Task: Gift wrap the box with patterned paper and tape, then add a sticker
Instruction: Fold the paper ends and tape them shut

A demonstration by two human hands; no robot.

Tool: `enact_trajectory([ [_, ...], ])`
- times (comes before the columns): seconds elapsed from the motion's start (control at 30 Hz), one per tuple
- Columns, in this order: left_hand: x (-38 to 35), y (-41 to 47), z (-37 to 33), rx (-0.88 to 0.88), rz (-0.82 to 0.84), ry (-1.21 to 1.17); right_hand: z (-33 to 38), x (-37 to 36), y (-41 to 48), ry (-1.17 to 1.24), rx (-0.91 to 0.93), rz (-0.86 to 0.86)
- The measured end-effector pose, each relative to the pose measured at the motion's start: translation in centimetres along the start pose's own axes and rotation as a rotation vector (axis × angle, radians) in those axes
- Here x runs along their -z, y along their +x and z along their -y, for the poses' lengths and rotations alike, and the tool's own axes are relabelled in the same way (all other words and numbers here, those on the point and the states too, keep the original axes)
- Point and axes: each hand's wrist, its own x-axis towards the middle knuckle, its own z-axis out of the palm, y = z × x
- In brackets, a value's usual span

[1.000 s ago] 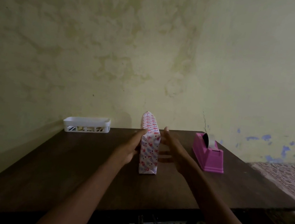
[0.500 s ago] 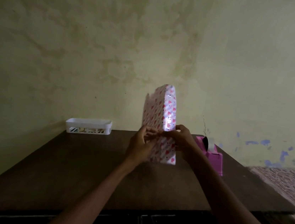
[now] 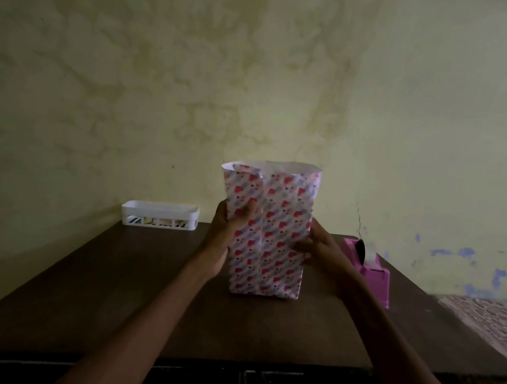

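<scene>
A dark wooden table (image 3: pixel 100 288) stands against a stained yellow wall (image 3: pixel 163 85). At ten o'clock from the table's middle, at the far edge by the wall, we see a white slotted basket (image 3: pixel 159 214). Small items show through its slots, too small for us to name.

Next comes our left hand (image 3: pixel 224 233), at nine o'clock from the wrapped box (image 3: pixel 269 257). Its thumb lies across the front face and its fingers curl round the left edge, so it grips the box.

The box stands upright just beyond the table's middle with its broad face toward us. It is covered in patterned paper (image 3: pixel 280 195) with red and blue marks on white, and a vertical seam runs down the front. At twelve o'clock the paper rises past both hands and ends in an open, unfolded mouth with its white inner side showing. We cannot tell whether the bottom edge rests on the table or hangs just above it.

At three o'clock from the box, our right hand (image 3: pixel 315 249) grips the right edge, thumb on the front face and fingers hidden behind. Just beyond that hand, near the table's right edge, stands a pink tape dispenser (image 3: pixel 374 278) carrying a roll of tape (image 3: pixel 368 256). At the far right, below table level, a patterned cloth (image 3: pixel 492 320) shows.
</scene>
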Motion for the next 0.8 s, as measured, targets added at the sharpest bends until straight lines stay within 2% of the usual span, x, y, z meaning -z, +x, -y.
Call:
enact_trajectory([
  [0.13,-1.2,-0.4,0.2,-0.024,-0.036,0.072,1.8,-1.6,-0.4,0.129,0.045,-0.111],
  [0.27,-2.0,-1.1,0.4,0.050,-0.040,0.028,1.7,-2.6,-0.3,0.208,0.127,-0.260],
  [0.43,-2.7,-1.2,0.4,0.036,-0.160,-0.023,0.6,-3.4,0.0,0.258,0.169,-0.411],
  [0.8,-2.7,-0.8,1.5,-0.068,-0.161,0.009,-1.0,-3.4,0.0,0.264,0.210,-0.430],
])
